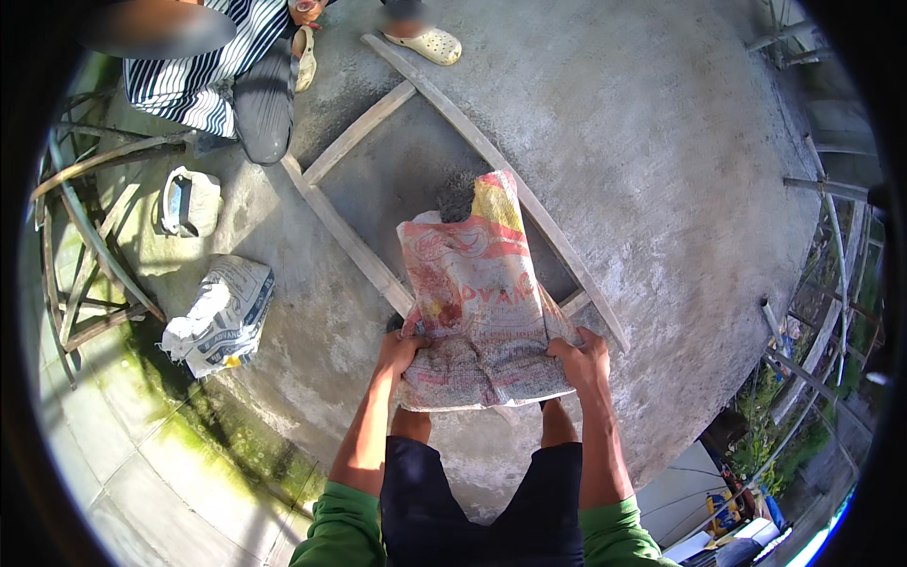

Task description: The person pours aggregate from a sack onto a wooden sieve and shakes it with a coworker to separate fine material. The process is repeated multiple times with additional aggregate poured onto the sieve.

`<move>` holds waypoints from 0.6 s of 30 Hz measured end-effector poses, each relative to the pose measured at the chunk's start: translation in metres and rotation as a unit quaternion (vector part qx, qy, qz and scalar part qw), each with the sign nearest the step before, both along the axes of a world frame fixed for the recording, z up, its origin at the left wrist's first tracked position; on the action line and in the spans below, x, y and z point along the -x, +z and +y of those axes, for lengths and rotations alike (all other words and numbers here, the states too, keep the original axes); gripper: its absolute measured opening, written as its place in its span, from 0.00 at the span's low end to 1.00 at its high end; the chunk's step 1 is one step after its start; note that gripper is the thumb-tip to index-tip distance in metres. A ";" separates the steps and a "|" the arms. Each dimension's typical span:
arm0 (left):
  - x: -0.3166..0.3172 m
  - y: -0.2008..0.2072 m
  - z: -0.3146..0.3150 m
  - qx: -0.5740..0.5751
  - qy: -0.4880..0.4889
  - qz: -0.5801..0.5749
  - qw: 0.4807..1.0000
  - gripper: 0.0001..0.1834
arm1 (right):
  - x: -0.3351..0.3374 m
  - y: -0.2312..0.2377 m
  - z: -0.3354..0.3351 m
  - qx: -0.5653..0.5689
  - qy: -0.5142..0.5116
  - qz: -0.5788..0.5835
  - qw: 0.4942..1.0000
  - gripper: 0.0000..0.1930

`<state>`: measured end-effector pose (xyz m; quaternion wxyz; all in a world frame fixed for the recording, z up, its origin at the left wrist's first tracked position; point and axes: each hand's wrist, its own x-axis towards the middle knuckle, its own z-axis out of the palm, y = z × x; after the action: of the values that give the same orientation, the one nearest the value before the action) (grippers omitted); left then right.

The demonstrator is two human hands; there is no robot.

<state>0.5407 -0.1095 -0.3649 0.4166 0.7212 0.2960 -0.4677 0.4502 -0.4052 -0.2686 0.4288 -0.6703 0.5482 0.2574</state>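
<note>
A worn woven feed sack (477, 302), whitish with faded red and yellow print, hangs spread out in front of me. My left hand (401, 352) grips its left side near the bottom corner, thumb on top. The right side is pinched the same way by my right hand (580, 357). Beyond the sack's far end, a dark grey heap of what looks like sand or wet mix (456, 196) shows in part. The sack hides the rest of that heap. Around it on the concrete lies a wooden frame (345, 241) of long boards and crosspieces.
A person in a striped garment (194, 80) crouches at the far left, next to a foot in a cream clog (435, 45). A cut white container (192, 201) and a crumpled sack (224, 317) lie to the left. Wooden poles (94, 236) stand along the left edge.
</note>
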 end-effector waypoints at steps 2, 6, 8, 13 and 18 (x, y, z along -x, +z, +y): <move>0.010 0.002 0.002 0.035 0.044 -0.013 0.998 0.22 | -0.010 0.020 0.000 0.017 0.034 0.005 0.999 0.25; 0.036 -0.017 0.008 0.009 0.066 0.037 0.997 0.20 | -0.016 0.032 -0.006 0.033 0.080 0.013 0.996 0.25; 0.049 -0.015 -0.002 0.014 0.109 0.050 0.993 0.20 | -0.015 0.035 -0.010 0.051 0.096 0.008 0.994 0.24; 0.078 -0.012 -0.018 0.071 0.189 0.100 0.974 0.22 | -0.015 0.049 -0.012 0.105 0.145 0.018 0.984 0.24; 0.098 -0.012 -0.033 0.044 0.173 0.123 0.976 0.24 | 0.002 0.065 -0.021 0.096 0.127 0.069 0.985 0.27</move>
<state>0.4429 -0.1427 -0.3765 0.4833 0.5769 0.4446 -0.4858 0.4481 -0.4258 -0.2033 0.2875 -0.7532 0.5093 0.3010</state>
